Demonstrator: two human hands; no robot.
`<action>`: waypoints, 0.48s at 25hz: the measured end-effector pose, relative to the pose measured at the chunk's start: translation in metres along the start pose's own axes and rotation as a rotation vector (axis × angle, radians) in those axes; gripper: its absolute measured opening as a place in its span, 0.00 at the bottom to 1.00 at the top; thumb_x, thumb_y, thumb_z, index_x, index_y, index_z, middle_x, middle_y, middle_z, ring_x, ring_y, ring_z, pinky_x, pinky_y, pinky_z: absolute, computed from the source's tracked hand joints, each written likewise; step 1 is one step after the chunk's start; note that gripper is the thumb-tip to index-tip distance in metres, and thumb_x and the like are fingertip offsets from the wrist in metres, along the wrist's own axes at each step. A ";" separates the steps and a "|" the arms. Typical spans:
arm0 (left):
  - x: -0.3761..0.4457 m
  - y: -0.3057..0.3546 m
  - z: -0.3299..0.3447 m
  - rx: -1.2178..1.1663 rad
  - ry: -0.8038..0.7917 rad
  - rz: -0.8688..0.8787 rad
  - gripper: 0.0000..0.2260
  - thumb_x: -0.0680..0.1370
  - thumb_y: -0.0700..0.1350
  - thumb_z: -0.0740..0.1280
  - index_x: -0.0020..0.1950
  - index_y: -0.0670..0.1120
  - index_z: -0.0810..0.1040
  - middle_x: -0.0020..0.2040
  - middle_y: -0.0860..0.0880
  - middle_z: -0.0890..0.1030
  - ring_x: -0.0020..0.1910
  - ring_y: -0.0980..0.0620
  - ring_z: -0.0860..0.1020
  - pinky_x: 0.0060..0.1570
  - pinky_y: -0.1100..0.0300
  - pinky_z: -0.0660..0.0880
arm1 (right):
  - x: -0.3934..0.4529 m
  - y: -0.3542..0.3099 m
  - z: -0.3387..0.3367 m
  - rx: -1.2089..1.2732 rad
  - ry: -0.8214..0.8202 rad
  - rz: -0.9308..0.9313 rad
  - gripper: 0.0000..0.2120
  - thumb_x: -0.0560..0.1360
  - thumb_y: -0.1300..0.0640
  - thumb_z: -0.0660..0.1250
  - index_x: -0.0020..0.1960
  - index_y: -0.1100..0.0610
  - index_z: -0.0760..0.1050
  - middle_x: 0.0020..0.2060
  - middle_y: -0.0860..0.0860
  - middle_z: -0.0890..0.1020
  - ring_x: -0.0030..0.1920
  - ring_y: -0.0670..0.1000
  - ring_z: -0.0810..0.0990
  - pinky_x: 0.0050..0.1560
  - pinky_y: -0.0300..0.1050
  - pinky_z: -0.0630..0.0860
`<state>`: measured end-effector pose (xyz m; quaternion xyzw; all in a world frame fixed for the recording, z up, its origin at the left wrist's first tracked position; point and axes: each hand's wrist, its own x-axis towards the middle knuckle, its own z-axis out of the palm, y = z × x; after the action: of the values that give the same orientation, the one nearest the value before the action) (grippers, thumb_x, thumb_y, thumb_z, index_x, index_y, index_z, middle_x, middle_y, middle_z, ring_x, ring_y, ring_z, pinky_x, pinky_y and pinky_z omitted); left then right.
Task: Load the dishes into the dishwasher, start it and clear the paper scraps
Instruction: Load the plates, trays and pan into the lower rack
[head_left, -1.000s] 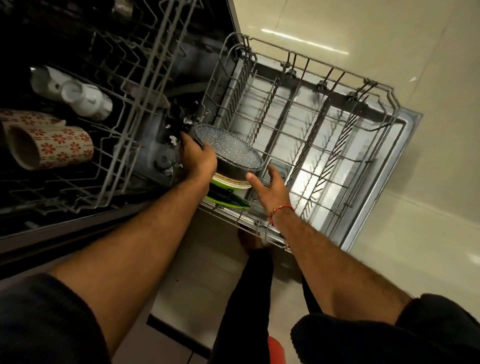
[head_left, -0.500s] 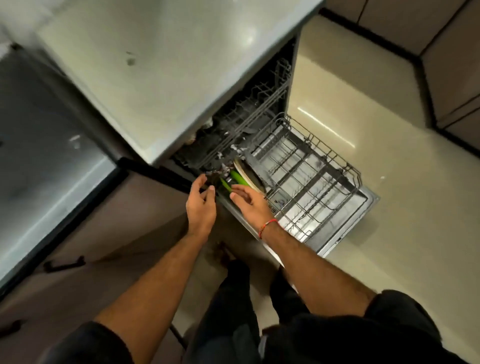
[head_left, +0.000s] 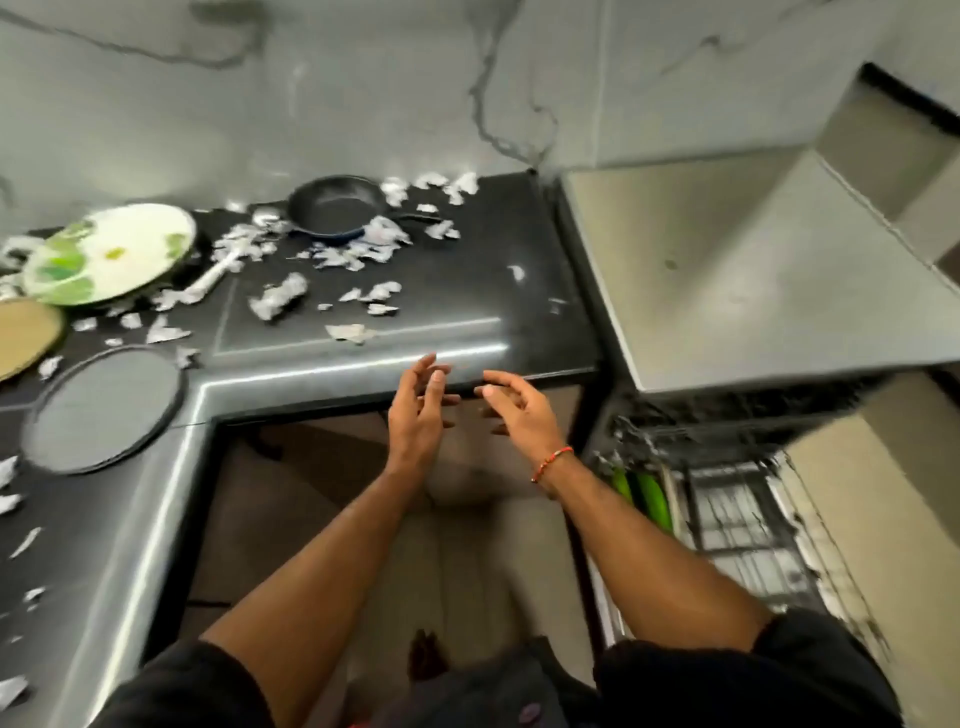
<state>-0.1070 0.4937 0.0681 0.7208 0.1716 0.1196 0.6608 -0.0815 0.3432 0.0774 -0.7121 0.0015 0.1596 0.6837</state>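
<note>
Now both hands hang empty over the counter (head_left: 363, 332) edge, left hand (head_left: 418, 410) and right hand (head_left: 519, 410) each with a wide, loose grip, so the next dish should be lifted two-handed by its rim from the left: leaf-patterned plate (head_left: 109, 252), dark round plate (head_left: 101, 408), then frying pan (head_left: 332, 210) among the paper scraps (head_left: 278, 301). At far left a tan dish (head_left: 26, 332) is cut off; at right the blurred lower rack (head_left: 737, 525) shows only green plate edges (head_left: 644, 493).
</note>
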 end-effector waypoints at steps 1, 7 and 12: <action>0.009 0.002 -0.031 -0.007 0.034 0.002 0.13 0.85 0.47 0.62 0.70 0.51 0.72 0.61 0.51 0.82 0.45 0.50 0.85 0.38 0.54 0.79 | 0.010 -0.011 0.032 0.027 -0.035 -0.001 0.09 0.79 0.58 0.66 0.59 0.52 0.78 0.51 0.58 0.84 0.46 0.50 0.81 0.48 0.47 0.78; 0.044 0.008 -0.191 -0.006 0.270 -0.012 0.15 0.84 0.51 0.61 0.71 0.54 0.71 0.61 0.53 0.81 0.49 0.50 0.85 0.39 0.55 0.80 | 0.049 -0.052 0.194 0.046 -0.274 -0.016 0.07 0.80 0.55 0.65 0.58 0.47 0.77 0.51 0.49 0.85 0.46 0.50 0.84 0.48 0.52 0.78; 0.052 -0.011 -0.284 -0.074 0.559 -0.069 0.10 0.84 0.50 0.61 0.66 0.56 0.73 0.59 0.53 0.81 0.46 0.51 0.84 0.37 0.57 0.79 | 0.072 -0.053 0.288 -0.012 -0.446 -0.004 0.09 0.79 0.53 0.66 0.60 0.48 0.77 0.54 0.51 0.84 0.50 0.53 0.84 0.49 0.53 0.79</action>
<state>-0.1738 0.7746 0.0823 0.6288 0.3673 0.2973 0.6175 -0.0662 0.6433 0.1086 -0.6631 -0.1524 0.3118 0.6632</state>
